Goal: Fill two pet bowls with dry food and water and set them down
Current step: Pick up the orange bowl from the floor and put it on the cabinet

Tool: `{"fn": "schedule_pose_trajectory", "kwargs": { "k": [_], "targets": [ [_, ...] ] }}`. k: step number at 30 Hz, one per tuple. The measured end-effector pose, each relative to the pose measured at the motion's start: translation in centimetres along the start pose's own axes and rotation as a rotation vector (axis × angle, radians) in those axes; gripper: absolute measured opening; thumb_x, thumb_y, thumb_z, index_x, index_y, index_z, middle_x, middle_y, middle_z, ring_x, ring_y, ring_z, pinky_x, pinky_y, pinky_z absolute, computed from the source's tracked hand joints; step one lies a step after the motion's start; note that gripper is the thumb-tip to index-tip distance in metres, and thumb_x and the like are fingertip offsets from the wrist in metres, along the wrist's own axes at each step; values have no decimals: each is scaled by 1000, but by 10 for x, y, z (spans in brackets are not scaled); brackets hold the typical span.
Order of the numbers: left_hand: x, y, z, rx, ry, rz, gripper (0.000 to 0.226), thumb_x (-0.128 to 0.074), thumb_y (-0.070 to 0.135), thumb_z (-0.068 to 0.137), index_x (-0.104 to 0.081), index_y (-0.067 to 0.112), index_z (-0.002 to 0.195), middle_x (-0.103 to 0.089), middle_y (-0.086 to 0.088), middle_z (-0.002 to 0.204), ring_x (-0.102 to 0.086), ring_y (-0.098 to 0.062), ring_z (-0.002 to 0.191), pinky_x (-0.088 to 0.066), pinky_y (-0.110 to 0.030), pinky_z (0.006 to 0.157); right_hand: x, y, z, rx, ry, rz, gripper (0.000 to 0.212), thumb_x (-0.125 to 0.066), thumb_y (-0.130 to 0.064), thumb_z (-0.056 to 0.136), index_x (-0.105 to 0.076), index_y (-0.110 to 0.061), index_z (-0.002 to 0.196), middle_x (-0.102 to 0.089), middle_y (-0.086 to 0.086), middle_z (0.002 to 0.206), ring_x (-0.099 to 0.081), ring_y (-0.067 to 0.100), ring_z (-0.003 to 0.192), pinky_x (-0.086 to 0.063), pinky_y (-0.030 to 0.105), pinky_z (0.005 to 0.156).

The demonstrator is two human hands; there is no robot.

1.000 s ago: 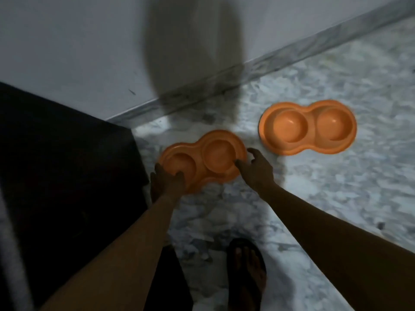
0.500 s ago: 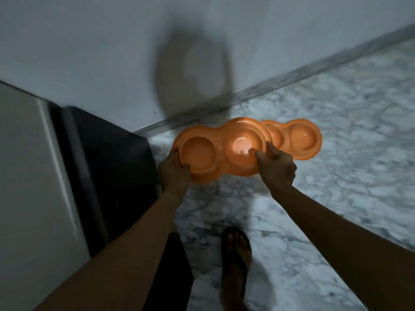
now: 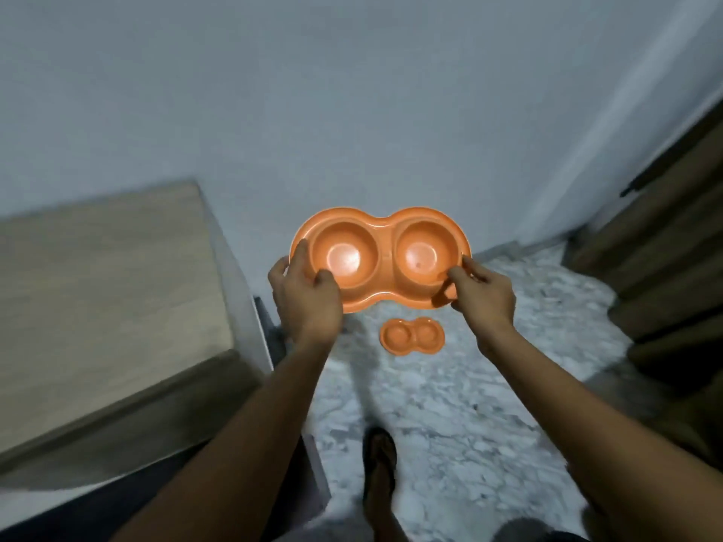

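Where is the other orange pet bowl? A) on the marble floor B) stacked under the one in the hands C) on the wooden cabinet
A: the second bowl lies alone on the marble floor, apart from the held bowl that the left hand and right hand grip at its ends.

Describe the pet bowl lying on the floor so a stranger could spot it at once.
Start at the marble floor below the white wall. An orange double bowl lies there, ahead of the foot. Unlike its twin, gripped in the air by the left hand and right hand, nobody touches it.
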State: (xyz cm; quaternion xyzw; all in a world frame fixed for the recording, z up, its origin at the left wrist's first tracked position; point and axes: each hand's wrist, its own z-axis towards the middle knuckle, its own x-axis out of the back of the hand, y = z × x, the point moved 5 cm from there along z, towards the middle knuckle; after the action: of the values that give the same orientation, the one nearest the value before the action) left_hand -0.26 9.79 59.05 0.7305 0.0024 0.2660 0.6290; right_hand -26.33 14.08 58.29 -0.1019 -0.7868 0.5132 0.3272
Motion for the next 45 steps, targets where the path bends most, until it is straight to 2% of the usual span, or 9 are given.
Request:
{"fn": "schedule_pose_trajectory", "kwargs": {
  "k": [6, 11, 14, 22, 26, 34, 38, 42, 45],
  "targets": [
    [206, 85, -43, -155, 41, -6, 53, -63, 21, 82, -60, 32, 133, -57, -1, 131, -59, -17, 112, -46, -33, 100, 18, -106, -173, 152, -87, 117, 69, -72, -53, 73, -66, -26, 136, -72, -4, 127, -68, 22, 115, -56, 51, 99],
    [354, 95, -48, -154, 105, 31, 52, -64, 23, 81, -61, 33, 132, -56, 1, 134, -58, -18, 115, -47, -36, 100, -42, -159, -266, 258, -276, 125, 71, -72, -59, 77, -61, -28, 140, -66, 1, 137, -64, 27, 121, -56, 56, 99],
    [436, 78, -47, -122, 215, 43, 53, -63, 24, 81, -60, 32, 133, -58, 3, 134, -58, -17, 117, -47, -35, 101, -102, -184, -314, 336, -445, 79, 64, -71, -55, 84, -58, -29, 140, -65, 2, 135, -65, 28, 118, -57, 56, 98],
    [626, -7, -61, 33, 393, 92, 59, -67, 12, 82, -55, 25, 139, -58, 3, 126, -56, -22, 116, -44, -30, 94, -251, -208, -457, 417, -795, -57, 96, -65, -71, 58, -55, -26, 143, -66, 4, 129, -69, 29, 110, -58, 53, 96],
    [710, -72, -31, 135, 442, 130, 58, -65, 18, 83, -54, 27, 139, -60, -5, 134, -50, -29, 126, -40, -42, 108, -336, -203, -520, 406, -861, -123, 96, -66, -69, 60, -53, -24, 144, -66, 7, 130, -69, 31, 108, -58, 53, 96],
    [821, -201, 70, 267, 302, 230, 69, -57, 37, 74, -51, 21, 141, -53, -12, 142, -48, -36, 129, -30, -41, 111, -511, -175, -597, 279, -845, -279, 83, -71, -60, 74, -53, -23, 145, -66, 11, 133, -68, 34, 112, -55, 55, 98],
    [841, -247, 119, 319, 263, 278, 57, -64, 22, 89, -48, 20, 143, -53, -15, 141, -50, -36, 126, -32, -41, 107, -564, -175, -611, 261, -791, -354, 78, -71, -58, 79, -54, -22, 146, -65, 13, 138, -67, 35, 116, -52, 52, 103],
    [847, -271, 144, 315, 262, 288, 54, -61, 25, 90, -49, 24, 143, -56, -15, 137, -51, -38, 123, -36, -40, 104, -592, -181, -613, 278, -717, -371, 63, -71, -47, 90, -57, -19, 145, -62, 12, 143, -58, 32, 129, -46, 47, 110],
    [849, -280, 149, 323, 271, 271, 57, -59, 32, 88, -47, 27, 144, -52, -13, 141, -46, -39, 127, -36, -44, 105, -595, -173, -615, 247, -671, -379, 63, -71, -53, 85, -63, -20, 138, -68, 12, 134, -65, 32, 119, -49, 47, 106]
  ]
}}
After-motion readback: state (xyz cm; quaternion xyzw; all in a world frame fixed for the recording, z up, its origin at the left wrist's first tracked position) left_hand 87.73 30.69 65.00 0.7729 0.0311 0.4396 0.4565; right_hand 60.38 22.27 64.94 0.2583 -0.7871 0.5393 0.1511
